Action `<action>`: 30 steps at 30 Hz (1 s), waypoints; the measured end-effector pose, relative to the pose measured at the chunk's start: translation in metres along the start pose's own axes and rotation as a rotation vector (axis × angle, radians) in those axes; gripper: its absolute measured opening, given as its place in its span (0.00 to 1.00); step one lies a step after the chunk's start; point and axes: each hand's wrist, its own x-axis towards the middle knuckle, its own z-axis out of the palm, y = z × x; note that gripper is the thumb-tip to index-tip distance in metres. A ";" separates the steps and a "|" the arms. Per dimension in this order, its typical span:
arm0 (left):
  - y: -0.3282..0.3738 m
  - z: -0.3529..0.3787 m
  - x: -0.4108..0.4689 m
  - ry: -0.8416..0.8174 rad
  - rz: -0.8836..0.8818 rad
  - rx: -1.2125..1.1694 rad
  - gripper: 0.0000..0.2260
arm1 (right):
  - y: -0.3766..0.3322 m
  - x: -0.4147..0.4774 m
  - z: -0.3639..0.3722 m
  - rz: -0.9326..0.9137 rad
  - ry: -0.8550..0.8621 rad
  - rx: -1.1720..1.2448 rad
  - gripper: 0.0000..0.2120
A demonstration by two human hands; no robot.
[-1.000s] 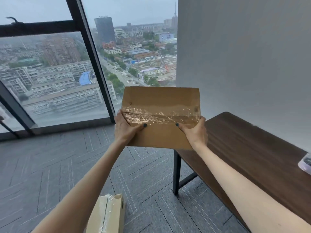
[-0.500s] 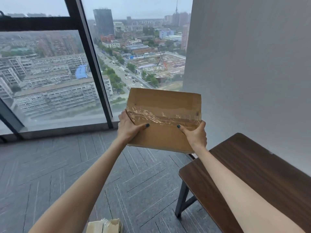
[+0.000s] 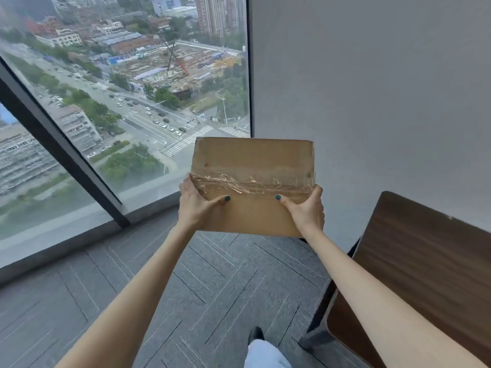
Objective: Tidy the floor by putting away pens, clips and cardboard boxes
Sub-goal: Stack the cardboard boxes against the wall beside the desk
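Item: box [image 3: 253,185], taped, held mid-air; L hand [image 3: 198,205] & R hand [image 3: 305,208] each grip a side. Risk: slick tape, edge-only hold, may slip to floor.

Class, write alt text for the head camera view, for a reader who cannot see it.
A person's left hand and right hand grip a taped cardboard box by its sides, held above grey carpet. A dark wooden table stands at right, a window over a city at left.
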 end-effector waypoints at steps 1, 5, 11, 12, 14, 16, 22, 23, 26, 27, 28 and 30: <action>-0.006 0.011 0.018 -0.016 -0.002 -0.002 0.50 | 0.004 0.015 0.011 0.014 0.007 0.004 0.44; -0.034 0.063 0.092 -0.088 -0.020 0.027 0.53 | 0.034 0.075 0.061 0.111 0.043 0.024 0.45; -0.094 0.178 0.179 -0.247 0.003 0.028 0.54 | 0.115 0.156 0.127 0.248 0.149 0.021 0.44; -0.105 0.200 0.188 -0.276 0.010 0.026 0.54 | 0.133 0.167 0.136 0.270 0.164 0.019 0.44; -0.131 0.249 0.207 -0.341 0.019 0.023 0.54 | 0.176 0.187 0.154 0.312 0.200 0.021 0.43; -0.161 0.302 0.221 -0.406 0.034 0.026 0.53 | 0.223 0.205 0.172 0.357 0.247 0.027 0.44; -0.256 0.460 0.241 -0.577 0.089 0.080 0.53 | 0.377 0.246 0.234 0.468 0.351 0.102 0.43; -0.272 0.481 0.243 -0.601 0.101 0.105 0.53 | 0.401 0.250 0.244 0.481 0.356 0.116 0.42; -0.315 0.537 0.248 -0.645 0.130 0.156 0.52 | 0.466 0.261 0.274 0.506 0.369 0.142 0.42; -0.328 0.554 0.249 -0.653 0.137 0.170 0.52 | 0.485 0.265 0.284 0.516 0.373 0.154 0.42; -0.341 0.569 0.251 -0.659 0.139 0.182 0.52 | 0.502 0.269 0.294 0.526 0.371 0.156 0.44; -0.368 0.600 0.254 -0.680 0.141 0.202 0.53 | 0.538 0.279 0.312 0.556 0.370 0.130 0.47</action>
